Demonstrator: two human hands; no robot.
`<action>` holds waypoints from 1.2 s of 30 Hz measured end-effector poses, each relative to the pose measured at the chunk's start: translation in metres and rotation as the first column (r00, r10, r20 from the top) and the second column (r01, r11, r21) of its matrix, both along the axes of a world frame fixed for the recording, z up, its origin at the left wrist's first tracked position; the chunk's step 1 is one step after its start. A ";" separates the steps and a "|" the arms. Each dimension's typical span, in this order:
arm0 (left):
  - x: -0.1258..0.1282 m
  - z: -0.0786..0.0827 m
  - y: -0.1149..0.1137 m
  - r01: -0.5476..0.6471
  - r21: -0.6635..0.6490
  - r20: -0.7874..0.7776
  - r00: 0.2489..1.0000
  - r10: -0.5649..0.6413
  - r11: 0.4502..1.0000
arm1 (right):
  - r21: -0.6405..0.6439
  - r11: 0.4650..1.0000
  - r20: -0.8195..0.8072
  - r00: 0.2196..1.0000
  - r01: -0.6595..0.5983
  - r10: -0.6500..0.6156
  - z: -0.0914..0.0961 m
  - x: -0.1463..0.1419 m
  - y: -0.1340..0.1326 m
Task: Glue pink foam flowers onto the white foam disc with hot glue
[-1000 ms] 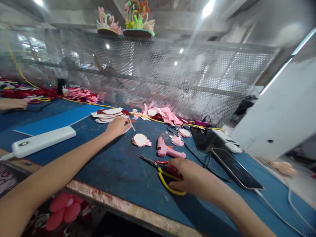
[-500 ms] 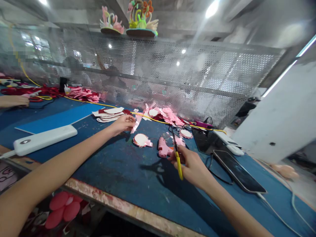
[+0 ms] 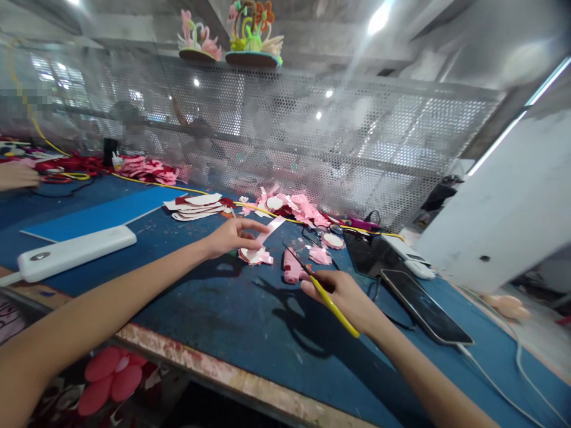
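Between the fingertips of my left hand [image 3: 236, 236] is a pale pink ribbon strip [image 3: 273, 227], its free end pointing up and right. Just below that hand, partly covered by it, lies a white disc with a pink frilled edge [image 3: 252, 256]. My right hand [image 3: 341, 294] is closed round yellow-handled scissors [image 3: 332, 306], with the dark blades angled up and left. Under the blades a pink glue gun [image 3: 292, 266] rests on the blue table. A crumpled pink piece [image 3: 320, 255] and another frilled white disc [image 3: 333, 240] lie beyond the right hand.
White oval pieces [image 3: 198, 207] are stacked at the back, beside a pink ribbon pile [image 3: 303, 208]. A phone [image 3: 423, 306] with a cable and a dark tablet [image 3: 370, 252] lie right. A white device [image 3: 78, 249] sits left. A co-worker's hand [image 3: 18, 175] is far left.
My left hand has moved right, carrying the ribbon strip from near the oval stack to above the frilled disc. The scissors in my right hand have tilted, blades swinging left toward the strip.
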State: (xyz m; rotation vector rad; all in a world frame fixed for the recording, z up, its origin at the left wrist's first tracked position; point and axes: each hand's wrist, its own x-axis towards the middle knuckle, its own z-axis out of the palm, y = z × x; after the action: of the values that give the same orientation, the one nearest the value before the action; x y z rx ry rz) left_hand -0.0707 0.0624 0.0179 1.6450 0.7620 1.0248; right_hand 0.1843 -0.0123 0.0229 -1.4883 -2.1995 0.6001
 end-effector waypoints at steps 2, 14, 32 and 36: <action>0.002 0.000 -0.004 0.016 0.012 -0.037 0.999 -0.016 1.000 | -0.044 0.999 0.013 1.000 -0.009 0.010 -0.002 -0.002 -0.002; 0.013 -0.004 -0.018 0.211 0.075 -0.029 0.977 -0.210 0.975 | -0.103 0.993 0.024 0.997 -0.064 0.066 -0.001 -0.010 -0.010; 0.019 -0.006 -0.027 0.240 0.072 -0.039 0.971 -0.237 0.968 | -0.291 0.956 -0.040 0.999 -0.022 0.010 -0.006 -0.014 -0.010; 0.018 -0.007 -0.026 0.248 0.064 -0.035 0.968 -0.247 0.967 | -0.473 0.881 -0.109 0.993 -0.005 -0.053 -0.004 -0.016 -0.014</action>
State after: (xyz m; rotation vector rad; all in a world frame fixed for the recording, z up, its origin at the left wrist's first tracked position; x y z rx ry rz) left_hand -0.0522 0.0364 0.0106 1.7652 0.5268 0.8600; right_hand 0.1681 -0.0260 0.0194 -1.6512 -2.0254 1.2569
